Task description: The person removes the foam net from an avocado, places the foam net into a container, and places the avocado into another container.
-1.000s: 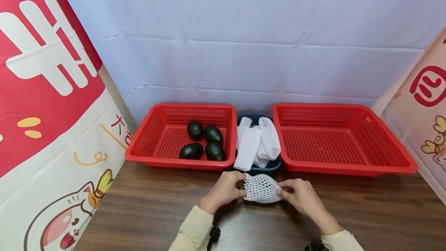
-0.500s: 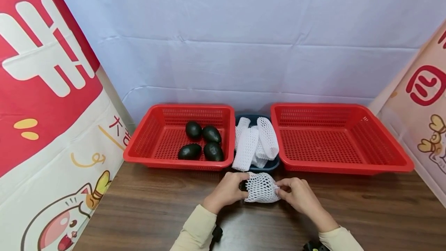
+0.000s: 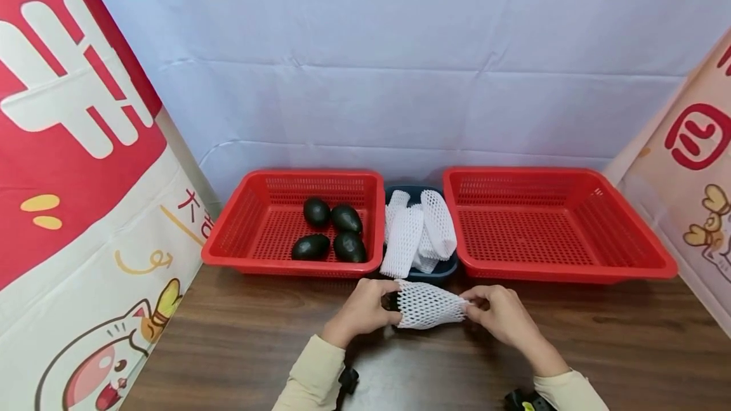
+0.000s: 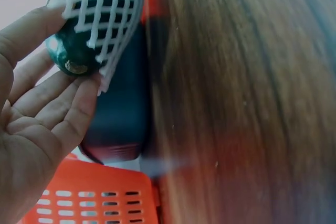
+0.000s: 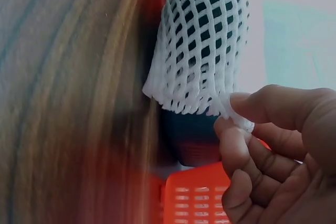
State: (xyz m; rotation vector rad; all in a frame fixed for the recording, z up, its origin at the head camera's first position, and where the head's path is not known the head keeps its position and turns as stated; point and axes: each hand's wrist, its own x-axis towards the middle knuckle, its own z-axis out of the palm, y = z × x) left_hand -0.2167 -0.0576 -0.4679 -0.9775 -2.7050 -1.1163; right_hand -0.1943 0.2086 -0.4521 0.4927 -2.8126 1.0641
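Observation:
A dark green avocado [image 4: 68, 51] sits inside a white foam net sleeve [image 3: 431, 305], one end of the fruit bare at the sleeve's left opening. My left hand [image 3: 362, 313] grips that end, thumb and fingertips on the fruit and at the net's edge. At the other opening, my right hand [image 3: 505, 318] pinches the rim between thumb and index finger. The right wrist view shows this loose end of the net [image 5: 197, 51] hanging past the fruit, which is dark behind the mesh. Both hands are over the table in front of the blue bin.
At the back left, a red basket [image 3: 294, 266] holds several avocados [image 3: 311, 247]. A dark blue bin [image 3: 436, 276] with several white net sleeves [image 3: 403, 240] stands between it and a second red basket [image 3: 565, 273] at right. Brown wooden table [image 3: 228, 335] extends in front.
My right hand has moved slightly right and up, and the sleeve's right end is drawn out longer and narrower. The left hand has shifted slightly left, still gripping the avocado's end.

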